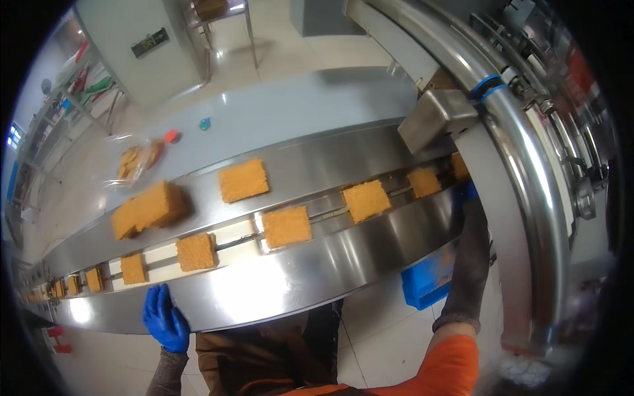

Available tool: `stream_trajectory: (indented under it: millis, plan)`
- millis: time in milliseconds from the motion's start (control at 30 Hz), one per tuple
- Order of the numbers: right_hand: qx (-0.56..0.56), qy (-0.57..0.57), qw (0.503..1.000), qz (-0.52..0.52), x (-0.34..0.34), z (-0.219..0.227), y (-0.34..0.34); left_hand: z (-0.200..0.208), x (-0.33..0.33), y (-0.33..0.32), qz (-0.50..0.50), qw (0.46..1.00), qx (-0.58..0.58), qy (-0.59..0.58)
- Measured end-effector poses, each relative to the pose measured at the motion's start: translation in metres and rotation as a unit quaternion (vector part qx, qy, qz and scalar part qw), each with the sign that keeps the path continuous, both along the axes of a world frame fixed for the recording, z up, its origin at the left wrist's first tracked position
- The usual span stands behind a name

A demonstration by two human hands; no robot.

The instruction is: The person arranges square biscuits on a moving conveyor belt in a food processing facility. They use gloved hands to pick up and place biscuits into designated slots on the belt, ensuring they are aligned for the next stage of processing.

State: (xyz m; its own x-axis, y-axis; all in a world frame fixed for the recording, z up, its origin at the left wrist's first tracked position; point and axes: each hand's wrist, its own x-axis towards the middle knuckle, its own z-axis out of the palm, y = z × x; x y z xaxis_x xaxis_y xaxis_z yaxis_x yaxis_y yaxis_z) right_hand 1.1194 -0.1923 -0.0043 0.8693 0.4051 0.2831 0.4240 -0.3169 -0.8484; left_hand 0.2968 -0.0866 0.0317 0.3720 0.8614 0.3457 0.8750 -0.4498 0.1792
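My left hand (164, 319), in a blue glove, rests with its fingers stretched out against the near metal rim of a conveyor (317, 280). It holds nothing. Along the channel runs a row of orange-brown, rough-surfaced slabs that look like dried noodle cakes; one noodle cake (196, 252) lies closest to that hand, with another (286, 226) in the middle. Farther right, my right arm (467, 264) reaches up beside the machine. Only a sliver of the blue-gloved right hand (471, 191) shows at the machine's frame, its fingers hidden.
On the far metal ledge lie a single cake (244, 180) and a stack of cakes (150, 209). Behind them are a clear bag with broken pieces (132, 162) and a red cap (172, 136). Steel machine housing (522, 198) rises at right; a blue crate (426, 280) sits below.
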Motion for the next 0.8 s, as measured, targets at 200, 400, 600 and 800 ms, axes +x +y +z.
stream_trajectory:
  millis: [200,400,600,800]
  plan:
    - [-0.111,-0.088,0.985,0.103,-0.023,0.002,0.030,-0.001,0.000,-0.006,0.019,0.998,0.000,0.057]
    - [-0.241,-0.142,0.956,0.092,0.033,-0.042,0.018,-0.001,0.002,0.003,-0.001,0.999,0.004,0.045]
    - [-0.238,-0.289,0.910,0.179,0.049,-0.016,-0.001,-0.004,-0.002,0.003,0.002,0.999,0.006,0.050]
    - [-0.244,-0.207,0.947,-0.002,-0.012,0.025,0.016,-0.003,-0.003,-0.006,0.019,0.998,0.013,0.060]
